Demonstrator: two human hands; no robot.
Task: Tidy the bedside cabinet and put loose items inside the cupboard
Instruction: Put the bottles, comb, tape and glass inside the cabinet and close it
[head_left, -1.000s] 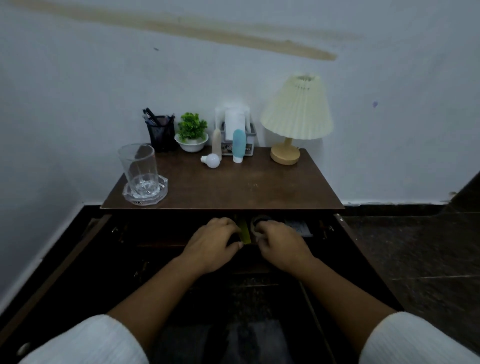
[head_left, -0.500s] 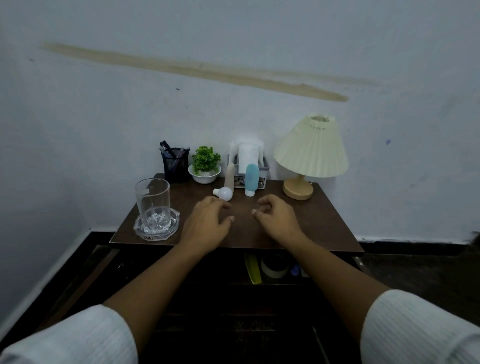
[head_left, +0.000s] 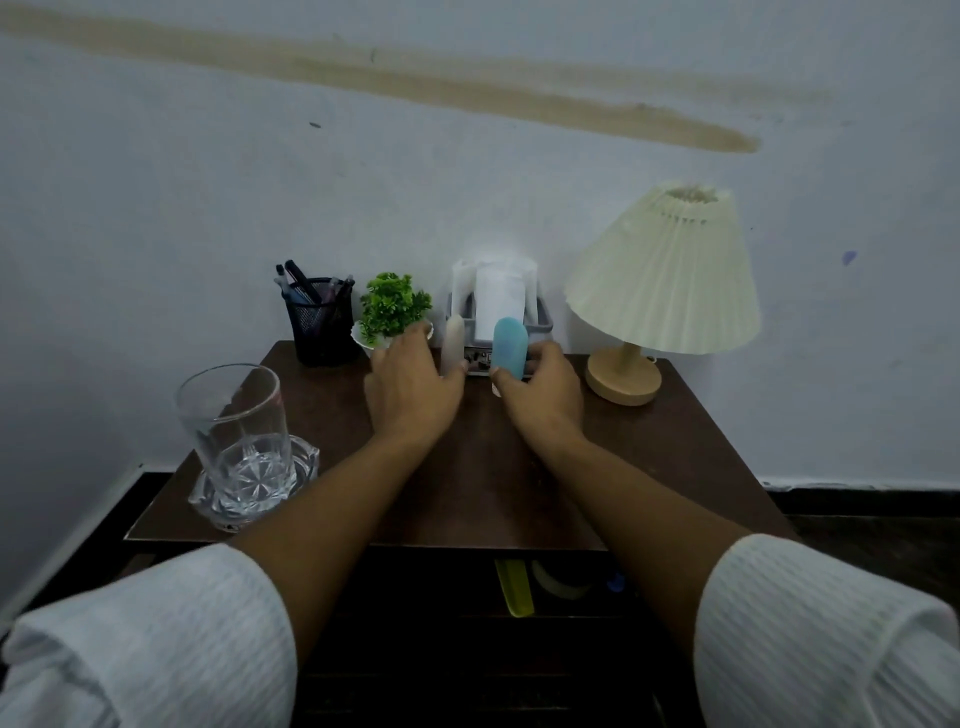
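Note:
A blue tube (head_left: 508, 344) stands upright at the back of the brown bedside cabinet top (head_left: 467, 493). My right hand (head_left: 543, 387) grips its lower part, thumb on the left and fingers on the right. A beige tube (head_left: 453, 343) stands just to the left of it. My left hand (head_left: 410, 387) lies beside the beige tube, thumb at its base and fingertips near the plant bowl. The white light bulb is hidden under this hand. Below the top, the open cupboard (head_left: 467, 649) holds a yellow comb (head_left: 514, 595) and a tape roll (head_left: 558, 582).
Along the back wall stand a black mesh pen holder (head_left: 319, 325), a small green plant (head_left: 394, 306), a grey tissue box (head_left: 540, 317) and a cream lamp (head_left: 662, 280). At the front left, a clear glass (head_left: 236, 426) stands on a glass coaster.
Both hands rose out of the cupboard and reached across the top to the back. The right hand took hold of the blue tube; the left hand now covers the bulb.

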